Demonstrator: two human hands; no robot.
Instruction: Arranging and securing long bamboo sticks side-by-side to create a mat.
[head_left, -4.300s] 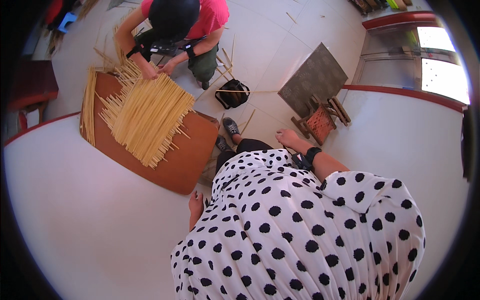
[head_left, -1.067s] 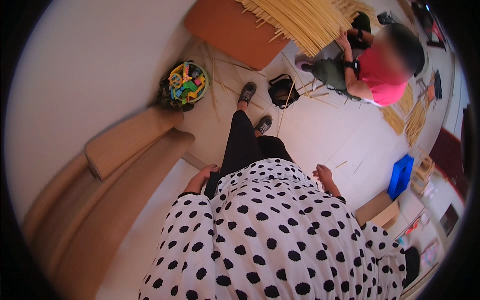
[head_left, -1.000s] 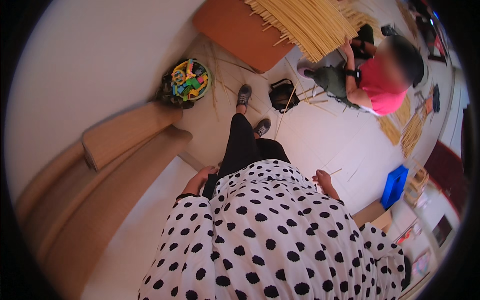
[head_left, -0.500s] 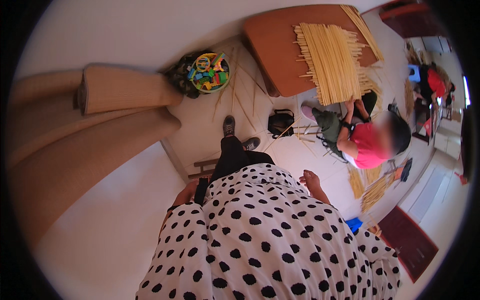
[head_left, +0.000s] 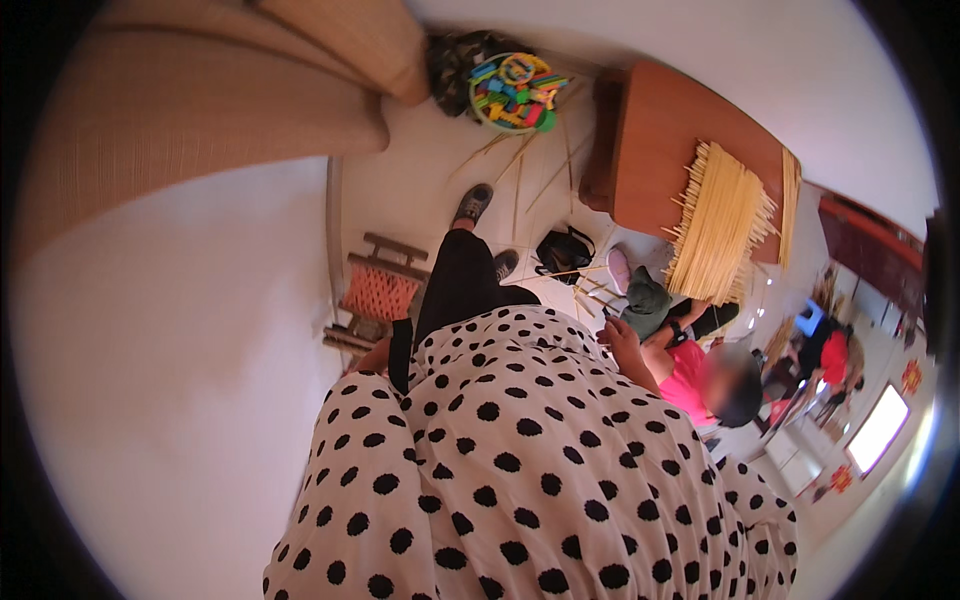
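My left hand [head_left: 375, 358] hangs at my left side, mostly covered by the spotted sleeve and a black strap [head_left: 401, 356]; its fingers are hidden. Close by it stands a low wooden stool [head_left: 382, 292] with a woven red seat. In front of my right hip is my right hand [head_left: 622, 343], fingers loosely bent and apart, with nothing in it. Beyond that hand a co-worker in a pink top [head_left: 690, 380] sits at a brown table [head_left: 655, 140]. Pale thin sticks [head_left: 722, 225] lie side by side on the table in a dense mat, near the co-worker's arms.
A black bag [head_left: 563, 252] and loose sticks [head_left: 520, 190] lie on the floor ahead of my feet. A basket of colourful toy blocks [head_left: 512, 95] stands by the wall. Large brown rolls [head_left: 200, 95] lean at the left. Another person in red [head_left: 834, 357] is farther right.
My view has turned to the right and the stool beside my left leg has come more into view. My feet have shifted in a step. The right hand remains near my hip.
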